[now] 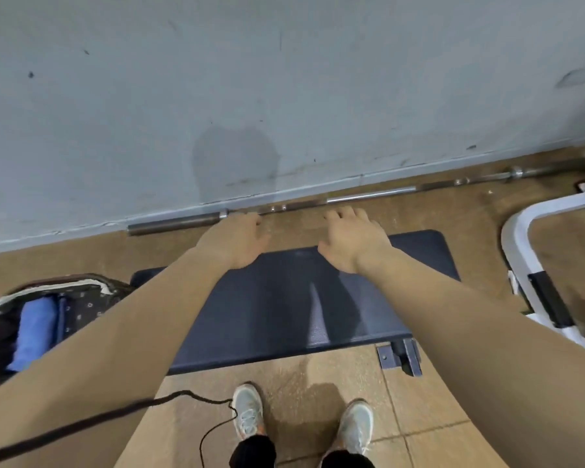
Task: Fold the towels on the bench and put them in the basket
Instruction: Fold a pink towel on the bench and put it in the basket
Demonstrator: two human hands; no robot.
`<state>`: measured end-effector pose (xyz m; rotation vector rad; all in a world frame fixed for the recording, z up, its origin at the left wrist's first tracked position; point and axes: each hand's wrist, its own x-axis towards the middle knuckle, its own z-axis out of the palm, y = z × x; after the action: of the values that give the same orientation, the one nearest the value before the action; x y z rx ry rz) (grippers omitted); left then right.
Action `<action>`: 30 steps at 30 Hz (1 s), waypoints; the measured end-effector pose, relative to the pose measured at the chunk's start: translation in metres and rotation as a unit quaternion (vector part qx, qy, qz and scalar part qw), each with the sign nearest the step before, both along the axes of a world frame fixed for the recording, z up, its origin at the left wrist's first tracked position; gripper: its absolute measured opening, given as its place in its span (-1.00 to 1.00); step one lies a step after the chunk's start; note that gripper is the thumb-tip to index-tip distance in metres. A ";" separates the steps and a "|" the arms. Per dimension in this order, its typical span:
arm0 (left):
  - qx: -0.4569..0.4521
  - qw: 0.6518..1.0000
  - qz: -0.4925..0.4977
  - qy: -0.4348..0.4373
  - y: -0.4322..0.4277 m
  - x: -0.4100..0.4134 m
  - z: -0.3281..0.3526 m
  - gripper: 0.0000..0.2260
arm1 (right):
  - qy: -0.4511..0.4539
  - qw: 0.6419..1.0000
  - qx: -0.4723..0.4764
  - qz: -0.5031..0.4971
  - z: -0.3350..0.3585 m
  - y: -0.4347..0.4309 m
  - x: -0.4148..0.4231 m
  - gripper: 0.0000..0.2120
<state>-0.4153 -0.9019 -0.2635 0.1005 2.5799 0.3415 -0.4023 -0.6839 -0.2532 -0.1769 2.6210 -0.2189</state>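
The left hand [237, 240] and the right hand [353, 243] hover above the far edge of the dark bench [277, 309], fingers loose, holding nothing. Left of the bench stands the basket [85, 290] with a blue towel [34, 329] inside. Behind the bench a barbell [368, 194] lies along the wall [284, 79].

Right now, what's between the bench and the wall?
In the head view, a barbell lies on the strip of floor between the bench and the wall, close along the wall's foot.

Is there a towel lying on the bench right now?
No, the bench shows only bare dark padding, and the one blue towel in view lies inside the basket beside it.
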 end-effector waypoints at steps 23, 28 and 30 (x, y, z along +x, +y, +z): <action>0.044 0.919 -0.387 0.064 0.303 0.090 0.391 -0.50 | 0.091 0.906 0.055 -0.409 0.396 0.242 0.271 -0.52; 0.048 0.870 -0.484 0.075 0.396 0.151 0.411 -0.52 | 0.101 0.865 0.072 -0.486 0.422 0.294 0.355 -0.55; 0.057 0.854 -0.511 0.081 0.435 0.182 0.419 -0.50 | 0.109 0.849 0.074 -0.512 0.430 0.319 0.389 -0.50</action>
<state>-0.2337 -0.4669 0.1559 1.5149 2.2515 0.0646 -0.0131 -0.3652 0.1764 1.3449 2.6574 -0.3547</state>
